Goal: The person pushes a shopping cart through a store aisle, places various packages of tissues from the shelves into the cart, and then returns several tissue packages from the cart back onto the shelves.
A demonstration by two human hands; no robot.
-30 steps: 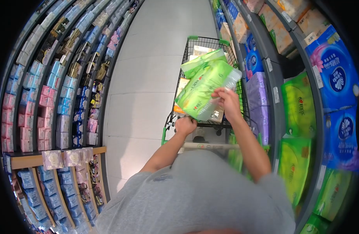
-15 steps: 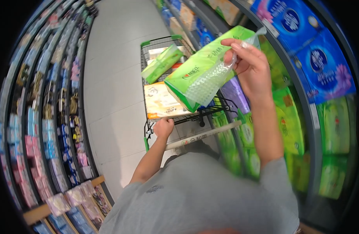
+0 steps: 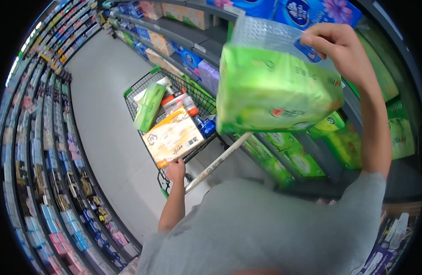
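My right hand (image 3: 334, 48) is closed on the clear plastic top of a large green tissue pack (image 3: 270, 91). The pack hangs from it, slightly blurred, between the shelf and the shopping cart (image 3: 124, 94). My left hand (image 3: 175, 170) is closed at the cart's near rim, right against a white and orange tissue pack (image 3: 172, 137); its fingertips are hidden. Also in the cart are a long green pack (image 3: 150, 105), a blue item (image 3: 205, 126) and some red and white goods (image 3: 180, 101). The pale cart handle (image 3: 218, 162) slants in front of my body.
Shelves on the right hold blue tissue packs (image 3: 298, 13), purple packs (image 3: 208, 75) and green packs (image 3: 307, 156). Long shelves of small goods (image 3: 60, 183) line the left. A tiled aisle floor (image 3: 101, 68) runs between them.
My right hand has swung the green pack right, away from over the cart, and it now hangs in front of the shelf. The view has turned; the left hand stays at the cart.
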